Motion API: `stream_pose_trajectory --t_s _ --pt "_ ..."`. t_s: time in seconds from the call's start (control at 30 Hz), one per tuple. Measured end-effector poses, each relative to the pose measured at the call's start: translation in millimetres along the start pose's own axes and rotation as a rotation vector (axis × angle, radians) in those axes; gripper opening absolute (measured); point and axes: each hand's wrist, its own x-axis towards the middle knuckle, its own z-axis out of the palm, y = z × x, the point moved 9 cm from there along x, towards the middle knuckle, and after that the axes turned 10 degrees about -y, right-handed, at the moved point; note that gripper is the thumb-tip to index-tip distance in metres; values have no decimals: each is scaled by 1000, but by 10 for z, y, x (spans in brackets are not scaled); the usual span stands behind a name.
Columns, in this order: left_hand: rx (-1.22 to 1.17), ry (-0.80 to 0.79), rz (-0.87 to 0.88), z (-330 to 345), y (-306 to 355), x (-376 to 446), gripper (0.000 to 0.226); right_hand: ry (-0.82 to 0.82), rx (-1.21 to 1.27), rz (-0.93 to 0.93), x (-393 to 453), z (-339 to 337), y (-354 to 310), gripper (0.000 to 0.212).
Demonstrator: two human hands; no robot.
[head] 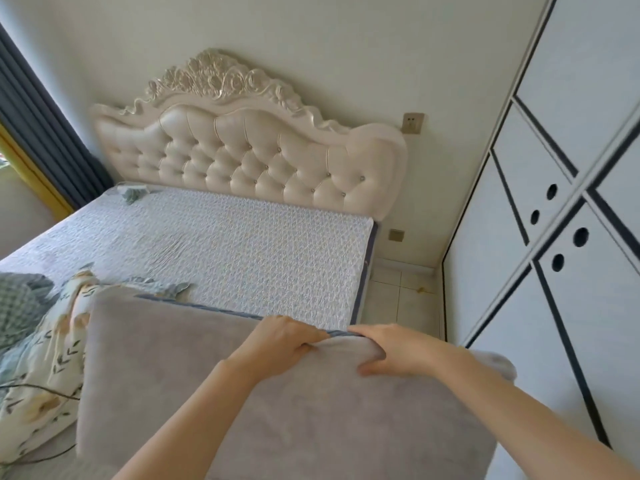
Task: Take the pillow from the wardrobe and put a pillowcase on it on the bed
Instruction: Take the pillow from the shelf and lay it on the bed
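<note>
Head view of a bedroom; no brand, label or legible writing appears on any surface. A large grey plush rectangular pillow (277, 403), soft-napped with a dark blue piped edge, is held up in front of the person at the near side of the bed. The left hand (280, 341) and the right hand (391, 351) both clasp its upper edge, close together, fingers curled over the far side and thumbs on the near face; the fabric puckers between them. The pale quilted mattress cover (225, 244) has a small repeating stitched pattern and is mostly bare. A cream floral-print cloth with yellow and green leaves (45, 368), possibly the pillowcase, lies crumpled at the left beside a grey-green checked fabric (17, 306). A cream tufted leather-look headboard with a carved scrolled crest (249, 150) stands against the plain off-white wall (311, 46). At the right, the white wardrobe with black diagonal trim (571, 168) shows 4 round finger holes and closed doors. A dark blue-grey curtain (38, 123) hangs at the left.
</note>
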Motion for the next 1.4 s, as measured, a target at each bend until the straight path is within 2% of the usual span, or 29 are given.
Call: stream_pose_trajectory --t_s 0.27,0.33,0.4,0.47,0.67,0.73,0.97,1.17,1.4 --pt "-60 91 -69 -373 -393 1071 40 152 -271 -63 686 -980 517 54" --pt "-131 105 -124 -492 -1022 1866 40 139 -309 -43 1430 -1574 972 51" --pt "-122 116 -130 -680 -1030 1947 38 152 -362 -35 1477 -1773 949 49" --pt "-188 122 -177 -822 -1607 2482 37 140 -354 -16 2087 -2225 1185 46" --pt "-197 47 -220 -748 -1693 2582 36 121 -326 -80 2156 -2238 1214 29" --pt "-192 52 -212 -774 -1768 2694 35 126 -344 -89 2268 -2312 1249 30" --pt "-233 158 -230 -1153 -2750 3704 32 183 -352 -38 3471 -3185 1641 46" --pt "-193 190 -399 -1341 -3543 4491 35 278 -275 32 4250 -3807 1952 45" --pt "-137 237 -511 -1621 -4309 5395 36 293 -183 19 5155 -4449 2292 44"
